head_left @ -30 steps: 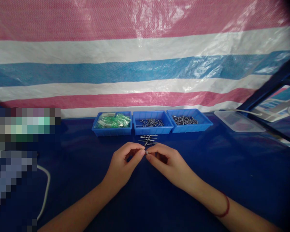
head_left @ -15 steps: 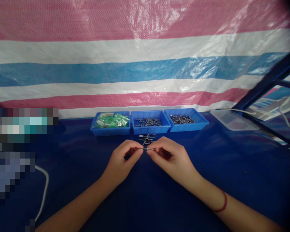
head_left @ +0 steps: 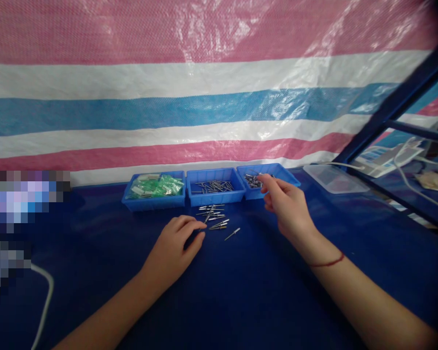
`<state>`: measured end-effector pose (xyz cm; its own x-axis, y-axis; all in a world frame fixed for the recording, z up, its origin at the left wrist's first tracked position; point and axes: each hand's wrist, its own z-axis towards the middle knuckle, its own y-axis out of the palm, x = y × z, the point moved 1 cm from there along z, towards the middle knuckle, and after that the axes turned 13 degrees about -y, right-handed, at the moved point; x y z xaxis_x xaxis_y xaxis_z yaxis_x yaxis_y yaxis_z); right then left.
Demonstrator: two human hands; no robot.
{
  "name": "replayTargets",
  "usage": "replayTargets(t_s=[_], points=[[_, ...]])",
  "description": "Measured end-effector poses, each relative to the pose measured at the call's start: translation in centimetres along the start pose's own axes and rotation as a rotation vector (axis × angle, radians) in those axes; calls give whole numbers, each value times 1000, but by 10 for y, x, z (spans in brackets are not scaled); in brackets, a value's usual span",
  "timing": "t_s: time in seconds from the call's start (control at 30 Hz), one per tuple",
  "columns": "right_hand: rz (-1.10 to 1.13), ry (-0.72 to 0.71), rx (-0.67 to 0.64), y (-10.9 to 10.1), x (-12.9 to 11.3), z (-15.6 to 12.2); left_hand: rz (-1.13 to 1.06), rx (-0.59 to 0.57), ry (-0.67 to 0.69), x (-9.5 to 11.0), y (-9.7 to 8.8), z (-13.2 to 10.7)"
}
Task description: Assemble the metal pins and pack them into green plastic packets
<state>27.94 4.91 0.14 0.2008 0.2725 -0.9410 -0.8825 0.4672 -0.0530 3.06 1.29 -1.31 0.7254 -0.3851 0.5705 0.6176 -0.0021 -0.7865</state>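
Observation:
My left hand (head_left: pixel 177 245) rests low over the table, thumb and forefinger a little apart, with nothing visible between them. Just beyond its fingertips lies a loose pile of metal pop rivets (head_left: pixel 211 214). One single rivet (head_left: pixel 232 234) lies apart, to the right of the pile. Over the front of the right blue tray (head_left: pixel 273 193), my right hand (head_left: pixel 288 204) is closed in a pinch. A small shiny bit shows at its fingertips, too small to name. That tray holds small metal pieces (head_left: pixel 251 181), partly hidden by the hand.
The middle blue tray (head_left: pixel 215 198) holds several long thin rivets. Green plastic packets (head_left: pixel 155 185) fill the left blue tray (head_left: pixel 153 204). A clear plastic lid (head_left: pixel 336 179) lies at the right, near a dark metal frame (head_left: pixel 387 119). A white cable (head_left: pixel 49 291) runs at the left.
My hands have parted, and the rivet between them is out of their shared grip. My right hand has moved right and forward to the right tray. A single rivet now lies beside the pile.

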Motion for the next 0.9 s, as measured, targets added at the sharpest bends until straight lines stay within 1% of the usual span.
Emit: replayTargets(t_s=[0.07, 0.1, 0.17, 0.37, 0.47, 0.53, 0.6, 0.67, 0.73, 0.8, 0.9], points=[[47, 44, 24, -2, 3, 5, 110, 27, -6, -4, 2, 5], [59, 47, 11, -1, 3, 5, 156, 39, -20, -6, 3, 7], [48, 11, -56, 3, 1, -2, 219, 55, -33, -8, 6, 11], [-165, -239, -357, 21, -4, -31, 310, 21, -32, -7, 9, 13], [-261, -386, -527, 25, -7, -43, 374, 25, -20, -4, 8, 11], [-335, -478, -630, 27, -12, -49, 373, 26, 2, -1, 6, 9], [-372, -547, -728, 27, -18, -55, 300, 30, 43, 3, 4, 6], [-352, -586, -828, 28, -23, -58, 158, 47, 76, 8, 1, 2], [-295, -599, -893, 28, -26, -60, -12, 70, 61, 11, -1, -2], [-232, -581, -897, 29, -27, -61, -178, 86, -30, 12, -1, -4], [-155, -507, -863, 31, -27, -63, -391, 94, -192, 9, 2, -6]])
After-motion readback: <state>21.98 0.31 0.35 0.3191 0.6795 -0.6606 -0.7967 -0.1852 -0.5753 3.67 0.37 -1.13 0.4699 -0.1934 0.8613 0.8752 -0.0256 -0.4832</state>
